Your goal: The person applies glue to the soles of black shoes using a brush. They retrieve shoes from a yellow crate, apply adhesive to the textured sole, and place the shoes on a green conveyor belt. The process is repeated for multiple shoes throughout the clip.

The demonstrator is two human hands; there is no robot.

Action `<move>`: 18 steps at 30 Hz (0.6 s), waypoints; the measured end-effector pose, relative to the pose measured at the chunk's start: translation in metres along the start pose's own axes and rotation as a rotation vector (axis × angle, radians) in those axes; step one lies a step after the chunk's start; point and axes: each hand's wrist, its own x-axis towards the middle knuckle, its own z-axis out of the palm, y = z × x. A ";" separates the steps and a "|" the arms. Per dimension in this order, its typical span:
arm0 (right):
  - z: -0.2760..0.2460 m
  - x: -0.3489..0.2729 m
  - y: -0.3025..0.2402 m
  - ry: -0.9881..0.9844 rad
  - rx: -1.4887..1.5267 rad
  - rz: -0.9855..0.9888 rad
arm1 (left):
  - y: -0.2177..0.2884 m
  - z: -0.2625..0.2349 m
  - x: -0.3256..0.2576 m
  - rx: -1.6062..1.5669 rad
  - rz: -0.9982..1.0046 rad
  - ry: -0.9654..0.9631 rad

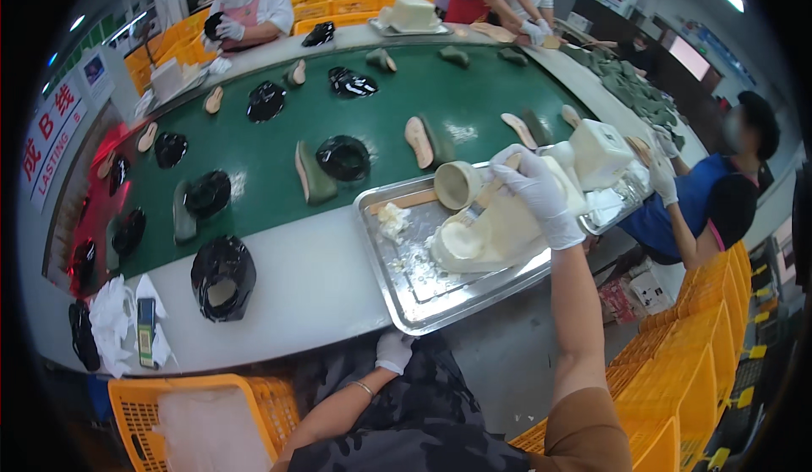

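Observation:
My right hand (529, 189), in a white glove, is closed around the wooden handle of a brush (482, 204). The brush slants down to the round mouth of a cream-coloured, glue-crusted pot (499, 239). That pot lies on a metal tray (397, 290), along with a small beige cup (457, 186) and a whitish clump (393, 221). My left hand (394, 352), also gloved, is low at the table's front edge, just below the tray's near corner; its fingers are too unclear to read. On the white ledge left of the tray sits a glossy black shoe upper (222, 277).
A green conveyor belt (254, 150) carries black uppers, green shoe lasts and tan insoles. Crumpled white paper (112, 324) and a phone-like device (146, 332) lie at left. A yellow crate (199, 387) stands below; more crates (685, 362) stand right. A co-worker (719, 176) works at right, others across the belt.

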 end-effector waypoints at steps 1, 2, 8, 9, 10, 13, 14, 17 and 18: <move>-0.002 -0.001 0.002 -0.001 0.014 -0.010 | 0.008 -0.004 0.000 -0.038 0.005 0.019; -0.004 -0.002 0.003 -0.005 0.028 -0.020 | 0.011 -0.005 0.002 -0.044 -0.003 0.048; -0.007 0.000 0.004 -0.010 0.039 -0.076 | -0.056 -0.001 0.005 0.326 0.094 0.157; -0.005 0.001 0.004 -0.014 0.033 -0.067 | -0.080 -0.007 0.007 0.601 0.180 0.092; -0.006 0.000 0.005 -0.013 0.019 -0.050 | -0.068 -0.020 0.004 0.395 0.029 0.048; -0.004 -0.002 -0.003 -0.019 0.053 0.000 | -0.010 -0.064 -0.018 0.044 -0.090 -0.076; -0.004 -0.002 -0.003 -0.021 0.053 -0.008 | 0.012 -0.074 -0.025 0.011 -0.103 -0.133; -0.006 -0.005 -0.003 -0.034 0.079 -0.020 | 0.064 -0.089 -0.041 0.111 0.214 -0.110; -0.006 -0.005 -0.003 -0.034 0.065 -0.011 | 0.085 -0.097 -0.047 0.066 0.216 -0.110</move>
